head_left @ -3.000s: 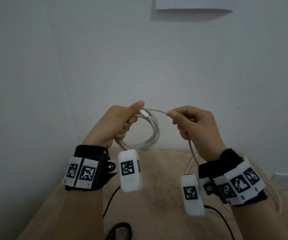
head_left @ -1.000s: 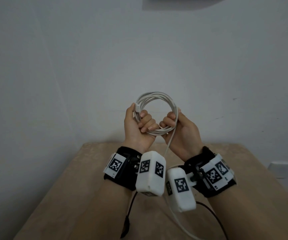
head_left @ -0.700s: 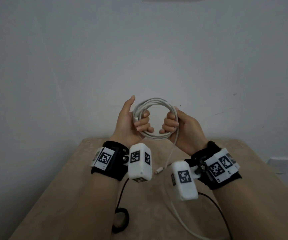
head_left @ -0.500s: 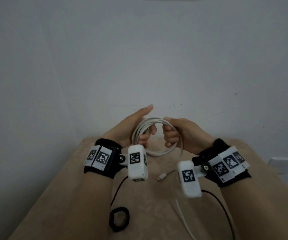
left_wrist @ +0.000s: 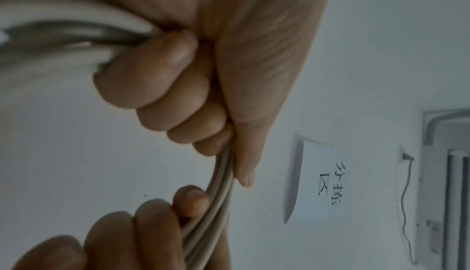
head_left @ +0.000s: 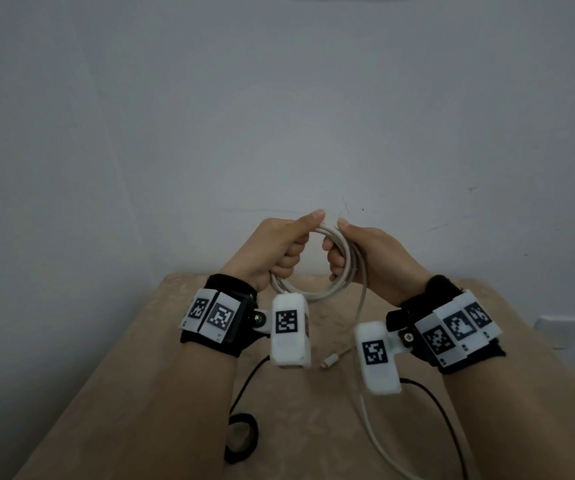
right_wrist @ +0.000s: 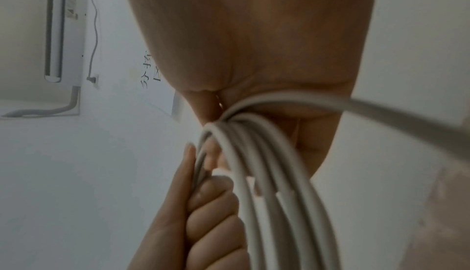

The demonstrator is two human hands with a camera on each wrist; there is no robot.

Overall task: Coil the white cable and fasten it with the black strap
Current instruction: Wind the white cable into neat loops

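Note:
The white cable (head_left: 343, 268) is wound into a round coil of several loops, held in the air above the far end of the table. My left hand (head_left: 280, 249) grips the coil's left side, fingers curled round the strands (left_wrist: 218, 185). My right hand (head_left: 358, 258) grips the right side, with the loops (right_wrist: 267, 173) running through its fist. A loose tail of cable (head_left: 362, 341) hangs down from the right hand to the table, its connector end (head_left: 331, 360) lying between my wrists. The black strap (head_left: 241, 441), rolled into a ring, lies on the table near my left forearm.
The beige table (head_left: 140, 393) stands against a pale wall. Thin black wires (head_left: 441, 417) run from the wrist cameras across the tabletop. A white wall socket (head_left: 559, 330) sits at the right. A paper sign (left_wrist: 325, 179) hangs on the wall.
Both hands have tipped the coil from upright down toward flat and lowered it. The left thumb has closed onto the strands. The strap has come into view by my left forearm.

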